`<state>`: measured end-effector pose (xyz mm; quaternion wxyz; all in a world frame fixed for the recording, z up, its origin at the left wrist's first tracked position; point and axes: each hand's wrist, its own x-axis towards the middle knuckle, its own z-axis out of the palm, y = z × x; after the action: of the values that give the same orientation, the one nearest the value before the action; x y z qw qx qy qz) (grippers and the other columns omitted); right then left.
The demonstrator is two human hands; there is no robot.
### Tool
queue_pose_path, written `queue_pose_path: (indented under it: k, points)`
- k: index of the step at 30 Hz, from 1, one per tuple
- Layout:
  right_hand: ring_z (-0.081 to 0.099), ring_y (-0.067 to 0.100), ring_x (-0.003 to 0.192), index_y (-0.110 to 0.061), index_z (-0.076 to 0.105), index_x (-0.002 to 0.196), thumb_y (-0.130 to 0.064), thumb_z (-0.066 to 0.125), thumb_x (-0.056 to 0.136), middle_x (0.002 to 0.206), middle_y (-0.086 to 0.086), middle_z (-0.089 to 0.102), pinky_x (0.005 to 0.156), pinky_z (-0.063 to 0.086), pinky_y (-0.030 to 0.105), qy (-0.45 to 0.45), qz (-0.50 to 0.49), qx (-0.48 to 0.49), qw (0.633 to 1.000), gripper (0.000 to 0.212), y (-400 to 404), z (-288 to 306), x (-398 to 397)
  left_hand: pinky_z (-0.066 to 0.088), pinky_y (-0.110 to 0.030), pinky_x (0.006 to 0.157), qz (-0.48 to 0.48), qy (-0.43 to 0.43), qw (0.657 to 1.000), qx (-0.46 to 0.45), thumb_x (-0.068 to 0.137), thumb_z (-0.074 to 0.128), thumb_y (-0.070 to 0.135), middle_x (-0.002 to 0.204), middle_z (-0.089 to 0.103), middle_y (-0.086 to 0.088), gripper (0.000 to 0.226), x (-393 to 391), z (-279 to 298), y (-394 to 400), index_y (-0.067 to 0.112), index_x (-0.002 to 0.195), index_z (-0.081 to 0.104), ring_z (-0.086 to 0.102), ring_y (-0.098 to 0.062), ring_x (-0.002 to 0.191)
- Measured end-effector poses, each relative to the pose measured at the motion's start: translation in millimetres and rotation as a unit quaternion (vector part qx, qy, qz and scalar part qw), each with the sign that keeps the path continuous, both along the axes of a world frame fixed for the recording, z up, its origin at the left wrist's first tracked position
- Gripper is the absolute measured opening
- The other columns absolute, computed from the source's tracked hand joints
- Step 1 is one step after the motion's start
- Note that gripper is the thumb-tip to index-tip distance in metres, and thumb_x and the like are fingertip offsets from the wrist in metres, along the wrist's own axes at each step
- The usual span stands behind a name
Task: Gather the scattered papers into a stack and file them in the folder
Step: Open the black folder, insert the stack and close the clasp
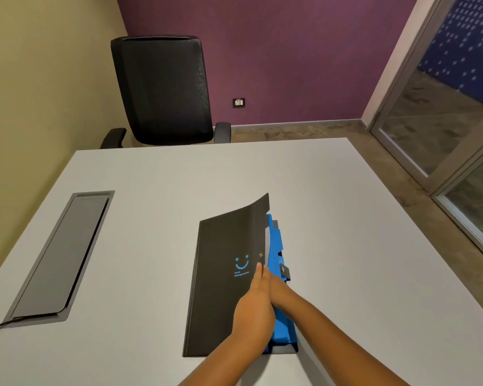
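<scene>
A black folder point(223, 274) with a blue smiling face printed on it lies on the white table point(346, 246) in front of me. Its cover is lifted a little along the right edge, showing blue inner pockets point(276, 246) and a pale sliver of paper point(267, 240). My left hand point(253, 305) grips the cover's right edge, thumb on top near the printed face. My right hand point(280, 295) reaches in under the raised cover beside it. Its fingers are hidden by the cover and my left hand. No loose papers show on the table.
A grey cable hatch point(59, 257) is set into the table at the left, with a cord leaving its near end. A black office chair point(162, 90) stands behind the far edge. A glass partition point(444, 121) runs along the right.
</scene>
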<state>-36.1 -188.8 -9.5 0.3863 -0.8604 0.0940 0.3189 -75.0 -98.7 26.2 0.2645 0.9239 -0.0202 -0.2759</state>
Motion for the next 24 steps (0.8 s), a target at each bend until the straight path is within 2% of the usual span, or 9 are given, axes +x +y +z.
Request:
queue_pose_path:
  k: [1, 3, 6, 7, 10, 13, 16, 21, 24]
  points:
    - [0.054, 0.021, 0.114, -0.010, 0.048, 0.126, -0.025, 0.037, 0.101, 0.134, 0.014, 0.052, 0.095, 0.042, 0.023, -0.018, -0.005, -0.004, 1.000, 0.031, -0.9, -2.6, -0.1, 0.040, -0.030, 0.100, -0.013, 0.009, 1.000, -0.007, 0.101, 0.026, 0.021, 0.132, 0.055, -0.005, 0.039, -0.7, -3.6, -3.9, 0.002, 0.132, 0.041, 0.057, -0.018, 0.116]
    - [0.058, 0.012, 0.095, -0.012, 0.049, 0.123, -0.030, 0.038, 0.100, 0.130, 0.010, 0.056, 0.076, 0.045, 0.012, -0.079, -0.082, 0.024, 0.993, 0.031, -4.8, -5.6, -4.9, 0.041, -0.028, 0.097, 0.019, -0.116, 0.993, 0.008, 0.098, 0.032, 0.013, 0.145, 0.040, 0.000, 0.047, -17.7, -3.3, -15.6, 0.011, 0.144, 0.023, 0.053, -0.018, 0.119]
    - [0.058, 0.018, 0.107, -0.016, 0.044, 0.132, -0.035, 0.033, 0.100, 0.132, 0.007, 0.054, 0.091, 0.049, 0.029, -0.187, -0.210, 0.000, 0.960, 0.038, -21.0, -12.7, -9.6, 0.049, -0.023, 0.081, 0.007, -0.084, 0.996, -0.036, 0.094, 0.040, 0.009, 0.149, 0.032, 0.002, 0.069, -20.0, 14.3, -2.7, 0.021, 0.148, -0.001, 0.058, -0.011, 0.090]
    - [0.058, 0.018, 0.103, -0.019, 0.042, 0.133, -0.033, 0.033, 0.100, 0.131, 0.007, 0.054, 0.088, 0.051, 0.031, -0.210, -0.218, -0.021, 0.953, 0.037, -29.4, -16.8, -8.8, 0.051, -0.022, 0.079, 0.011, -0.077, 0.997, -0.021, 0.094, 0.043, 0.010, 0.151, 0.029, 0.003, 0.071, -18.1, 10.0, -3.7, 0.022, 0.147, -0.002, 0.057, -0.010, 0.084]
    - [0.052, 0.009, 0.081, -0.027, 0.033, 0.140, -0.023, 0.040, 0.099, 0.128, 0.009, 0.048, 0.062, 0.045, 0.017, -0.189, -0.152, -0.092, 0.966, 0.042, -53.2, -31.9, -4.4, 0.051, -0.021, 0.079, 0.018, -0.070, 0.997, -0.019, 0.093, 0.047, 0.011, 0.157, 0.012, 0.007, 0.074, -12.5, 9.2, -11.4, 0.022, 0.147, -0.003, 0.060, -0.012, 0.086]
    - [0.057, 0.016, 0.096, -0.029, 0.027, 0.145, -0.021, 0.051, 0.094, 0.132, 0.010, 0.042, 0.076, 0.048, 0.020, -0.143, -0.046, -0.146, 0.978, 0.057, -65.6, -40.0, -1.5, 0.050, -0.020, 0.080, 0.024, -0.056, 0.998, -0.022, 0.092, 0.049, 0.012, 0.157, 0.011, 0.006, 0.078, -12.4, 9.6, -8.9, 0.023, 0.147, -0.004, 0.060, -0.011, 0.089]
    - [0.057, 0.020, 0.108, -0.027, 0.036, 0.141, -0.027, 0.059, 0.090, 0.131, 0.008, 0.044, 0.090, 0.048, 0.026, -0.153, 0.005, -0.152, 0.977, 0.056, -70.6, -45.7, 0.9, 0.050, -0.020, 0.084, 0.012, -0.062, 0.998, -0.005, 0.091, 0.052, 0.012, 0.158, 0.007, 0.005, 0.081, -13.3, 14.4, -9.5, 0.023, 0.147, -0.006, 0.062, -0.014, 0.098]
    - [0.059, 0.021, 0.101, -0.020, 0.049, 0.129, -0.029, 0.058, 0.090, 0.123, 0.007, 0.050, 0.086, 0.050, 0.027, -0.174, -0.002, -0.170, 0.970, 0.042, -71.4, -48.0, 8.2, 0.049, -0.018, 0.085, 0.005, -0.058, 0.998, 0.001, 0.092, 0.048, 0.011, 0.158, 0.003, 0.006, 0.078, -14.9, 12.8, -8.1, 0.022, 0.147, -0.006, 0.061, -0.013, 0.101]
    - [0.061, 0.017, 0.093, -0.015, 0.055, 0.124, -0.027, 0.053, 0.093, 0.118, 0.009, 0.060, 0.076, 0.045, 0.014, -0.193, -0.065, -0.079, 0.976, 0.033, -72.4, -48.0, 9.0, 0.051, -0.021, 0.081, 0.000, -0.049, 0.999, -0.013, 0.093, 0.048, 0.012, 0.155, 0.019, 0.002, 0.079, -15.2, 10.3, -10.3, 0.024, 0.146, -0.009, 0.062, -0.013, 0.095]
